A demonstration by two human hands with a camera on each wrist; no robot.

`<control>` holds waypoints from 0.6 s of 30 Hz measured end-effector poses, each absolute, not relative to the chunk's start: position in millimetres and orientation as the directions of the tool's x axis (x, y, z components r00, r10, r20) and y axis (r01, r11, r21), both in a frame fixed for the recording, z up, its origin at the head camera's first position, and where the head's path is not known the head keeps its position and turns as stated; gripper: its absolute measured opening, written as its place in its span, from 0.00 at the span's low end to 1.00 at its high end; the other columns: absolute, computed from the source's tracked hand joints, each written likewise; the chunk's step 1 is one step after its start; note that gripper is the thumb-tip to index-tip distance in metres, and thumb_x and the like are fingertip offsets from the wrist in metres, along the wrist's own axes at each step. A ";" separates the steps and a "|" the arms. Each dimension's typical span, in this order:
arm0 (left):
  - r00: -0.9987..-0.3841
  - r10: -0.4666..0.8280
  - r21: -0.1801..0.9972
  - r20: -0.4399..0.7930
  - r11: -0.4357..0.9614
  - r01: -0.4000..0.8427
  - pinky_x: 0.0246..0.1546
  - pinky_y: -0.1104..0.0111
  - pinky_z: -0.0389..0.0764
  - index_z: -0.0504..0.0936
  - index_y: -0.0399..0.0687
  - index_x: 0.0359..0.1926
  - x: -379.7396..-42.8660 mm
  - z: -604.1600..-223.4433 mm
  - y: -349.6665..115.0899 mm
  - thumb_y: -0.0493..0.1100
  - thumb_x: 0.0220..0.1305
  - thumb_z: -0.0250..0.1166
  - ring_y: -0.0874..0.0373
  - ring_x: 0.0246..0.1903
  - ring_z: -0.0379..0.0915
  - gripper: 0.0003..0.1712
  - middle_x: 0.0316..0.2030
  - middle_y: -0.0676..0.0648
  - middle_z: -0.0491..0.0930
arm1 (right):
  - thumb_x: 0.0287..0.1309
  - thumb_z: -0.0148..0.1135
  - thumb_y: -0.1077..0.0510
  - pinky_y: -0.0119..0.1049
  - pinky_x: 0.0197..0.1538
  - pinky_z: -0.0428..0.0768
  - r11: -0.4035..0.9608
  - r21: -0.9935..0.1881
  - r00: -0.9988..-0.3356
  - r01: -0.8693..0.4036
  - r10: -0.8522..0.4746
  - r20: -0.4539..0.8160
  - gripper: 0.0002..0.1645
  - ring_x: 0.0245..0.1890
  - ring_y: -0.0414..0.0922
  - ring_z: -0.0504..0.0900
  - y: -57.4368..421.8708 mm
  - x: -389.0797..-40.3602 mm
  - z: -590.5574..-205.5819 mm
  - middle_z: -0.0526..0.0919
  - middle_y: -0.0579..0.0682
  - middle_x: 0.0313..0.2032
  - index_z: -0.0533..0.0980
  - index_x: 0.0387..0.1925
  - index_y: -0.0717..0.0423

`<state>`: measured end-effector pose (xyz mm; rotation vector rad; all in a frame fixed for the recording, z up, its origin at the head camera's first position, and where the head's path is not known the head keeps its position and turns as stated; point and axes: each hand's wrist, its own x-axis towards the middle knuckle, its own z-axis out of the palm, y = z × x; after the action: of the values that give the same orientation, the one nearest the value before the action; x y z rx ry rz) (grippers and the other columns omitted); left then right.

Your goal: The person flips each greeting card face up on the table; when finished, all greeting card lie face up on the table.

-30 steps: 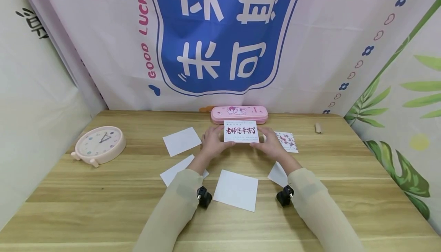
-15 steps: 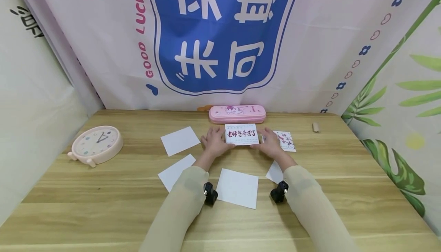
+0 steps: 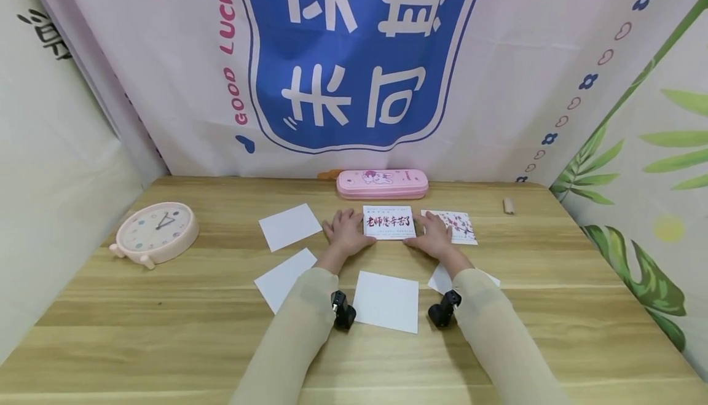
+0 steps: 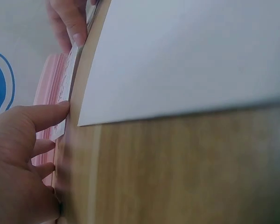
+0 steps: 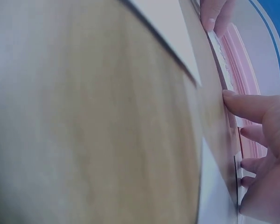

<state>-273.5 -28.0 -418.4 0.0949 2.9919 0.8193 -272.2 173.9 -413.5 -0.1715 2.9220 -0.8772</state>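
Lettered card has come down and towards the wearer: a second ago it overlapped the pencil case in the head view; now a strip of worktop shows between them. Both hands came with it.

Position now: card in front of the case, flat on the worktop or very nearly so; any sliver of air beneath cannot be made out.

Left hand at its left end, right hand at its right. Each thumb touches the near edge close to a corner. Remaining fingers loosely spread, not wrapped round the card; the left ones sit just past its end. Right hand partly covers the flower card.

Reason for the hold, as judged: contact at both ends keeps a thin card level and square, and leaves the printed face uncovered.

Direction: long axis runs left to right, parallel to the case. Red lettering faces up and reads upright for the wearer, top edge towards the case. Flower card lies alongside, long axis much the same, slightly skewed.

Nearby: centre blank between the forearms, upper left blank beside the left hand, turned at a slant. Clock well off to the left.
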 end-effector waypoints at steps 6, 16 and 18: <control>-0.996 0.082 0.477 -0.023 0.877 0.061 0.54 0.45 0.30 0.67 0.48 0.57 -272.1 -418.7 -28.2 0.56 0.46 0.64 0.44 0.61 0.36 0.37 0.61 0.44 0.53 | 0.45 0.61 0.46 0.59 0.55 0.32 0.836 -0.538 -0.985 -0.111 -0.166 -0.054 0.41 0.61 0.59 0.41 176.2 -272.2 -417.1 0.48 0.63 0.62 0.60 0.59 0.58; -0.995 0.094 0.464 -0.028 0.883 0.071 0.54 0.45 0.29 0.66 0.48 0.58 -271.3 -420.7 -29.2 0.57 0.48 0.61 0.44 0.61 0.35 0.36 0.62 0.44 0.51 | 0.47 0.60 0.46 0.59 0.55 0.31 0.825 -0.549 -0.983 -0.135 -0.182 -0.031 0.39 0.61 0.59 0.40 176.9 -269.8 -419.3 0.48 0.64 0.62 0.60 0.58 0.59; -0.995 0.095 0.465 -0.022 0.882 0.074 0.54 0.45 0.29 0.66 0.48 0.58 -271.6 -420.9 -29.0 0.57 0.48 0.61 0.44 0.61 0.35 0.36 0.62 0.44 0.51 | 0.46 0.60 0.46 0.58 0.55 0.31 0.825 -0.549 -0.984 -0.135 -0.178 -0.026 0.39 0.61 0.59 0.40 177.1 -269.8 -419.5 0.48 0.64 0.62 0.61 0.58 0.59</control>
<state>-271.6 -29.0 -420.9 0.1356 3.0051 0.7389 -269.8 177.1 -419.5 -0.2509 2.9284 -0.8729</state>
